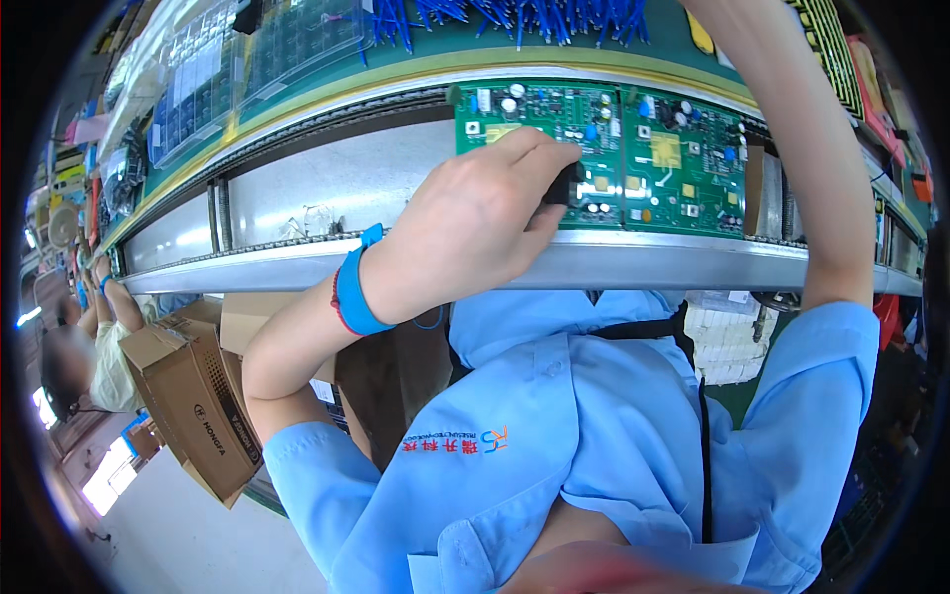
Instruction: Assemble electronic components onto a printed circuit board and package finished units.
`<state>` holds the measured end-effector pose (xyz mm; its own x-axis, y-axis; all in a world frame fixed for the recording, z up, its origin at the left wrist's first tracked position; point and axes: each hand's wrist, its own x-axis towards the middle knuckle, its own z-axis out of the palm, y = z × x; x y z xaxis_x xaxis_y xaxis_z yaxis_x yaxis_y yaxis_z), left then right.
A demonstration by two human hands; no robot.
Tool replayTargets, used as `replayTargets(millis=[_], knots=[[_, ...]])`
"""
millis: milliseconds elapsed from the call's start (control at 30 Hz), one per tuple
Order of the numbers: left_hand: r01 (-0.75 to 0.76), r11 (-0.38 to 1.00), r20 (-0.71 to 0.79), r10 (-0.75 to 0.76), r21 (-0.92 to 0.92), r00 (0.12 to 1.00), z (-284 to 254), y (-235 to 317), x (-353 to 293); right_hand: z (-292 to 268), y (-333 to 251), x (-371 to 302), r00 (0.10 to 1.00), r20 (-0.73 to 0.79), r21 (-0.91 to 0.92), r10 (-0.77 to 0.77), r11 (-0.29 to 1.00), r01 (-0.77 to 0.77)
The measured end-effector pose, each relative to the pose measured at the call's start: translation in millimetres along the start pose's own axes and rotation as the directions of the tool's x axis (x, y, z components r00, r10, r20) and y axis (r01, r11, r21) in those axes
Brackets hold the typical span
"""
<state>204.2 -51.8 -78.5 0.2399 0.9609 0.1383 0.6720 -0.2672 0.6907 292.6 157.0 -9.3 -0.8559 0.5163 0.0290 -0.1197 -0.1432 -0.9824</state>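
My left hand [475,213], with a blue strap [358,292] round its wrist, reaches over the left one of two green circuit boards [584,109]. Its thumb and fingers are closed on a small black block-shaped part [561,186], low over the board or touching it; which one I cannot tell. The hand covers the board's lower left part. Beside it lies the second circuit board [683,148], fitted with similar small parts. My right forearm [816,168] stretches up past the boards' right side, and its hand lies beyond the top edge, out of sight.
The boards rest between the metal rails of a conveyor [396,252]. Blue wires [524,20] lie on the green bench behind it, with clear plastic trays [208,94] at far left. A cardboard box [193,406] stands below left, near another person's arm [121,302].
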Motion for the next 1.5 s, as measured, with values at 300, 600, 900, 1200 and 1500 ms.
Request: replayTargets(millis=[300, 600, 900, 1200, 1500], knots=[[0.032, 0.902, 0.101, -0.083, 0.43, 0.991, 6, 22, -4, -53, 14, -158, 0.997, -0.065, -0.558, 0.047, 0.826, -0.075], [0.011, 0.904, 0.135, -0.076, 0.427, 0.988, 9, 31, 1, -26, 41, -202, 0.997, -0.071, -0.621, 0.007, 0.782, -0.049], [-0.067, 0.917, 0.189, -0.009, 0.394, 0.982, 5, 16, -1, -5, 59, -205, 0.992, 0.086, -0.921, -0.094, 0.371, 0.115], [0.253, 0.841, 0.151, -0.205, -0.478, 0.967, -24, 7, -12, 6, 61, -202, 0.989, 0.143, -0.975, -0.04, 0.166, 0.148], [0.257, 0.517, 0.121, -0.283, -0.816, 0.951, -21, -11, -26, 7, 54, -198, 0.99, 0.136, -0.983, 0.028, 0.124, 0.132]])
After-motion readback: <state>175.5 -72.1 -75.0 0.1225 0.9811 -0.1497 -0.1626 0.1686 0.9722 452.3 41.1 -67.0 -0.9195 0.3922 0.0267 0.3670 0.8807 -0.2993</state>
